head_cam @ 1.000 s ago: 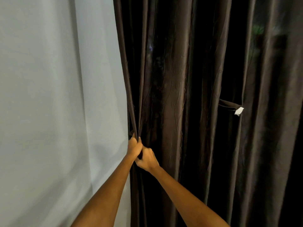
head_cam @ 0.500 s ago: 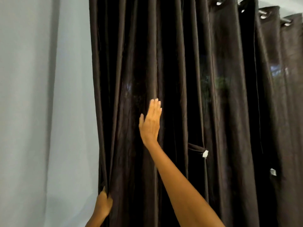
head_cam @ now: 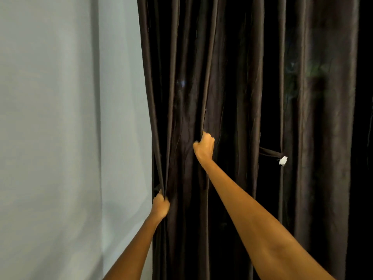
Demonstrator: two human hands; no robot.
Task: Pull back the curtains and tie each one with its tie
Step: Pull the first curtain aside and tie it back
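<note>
Soft, slippery curtain [head_cam: 250,98], prob. heavy. Left hand [head_cam: 160,205] pinching edge folds, right hand [head_cam: 204,147] clenched on pleat. Best bunched w/ full grip near tie [head_cam: 270,153].

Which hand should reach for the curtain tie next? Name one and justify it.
Right. The right hand grips a fold close to the tie, which hangs to its right. The left hand holds the curtain's far edge beside the wall.

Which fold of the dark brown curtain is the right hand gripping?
The right hand grips a middle fold of the dark brown fabric curtain, higher up. The left hand holds the folds at the curtain's left edge by the pale wall.
</note>
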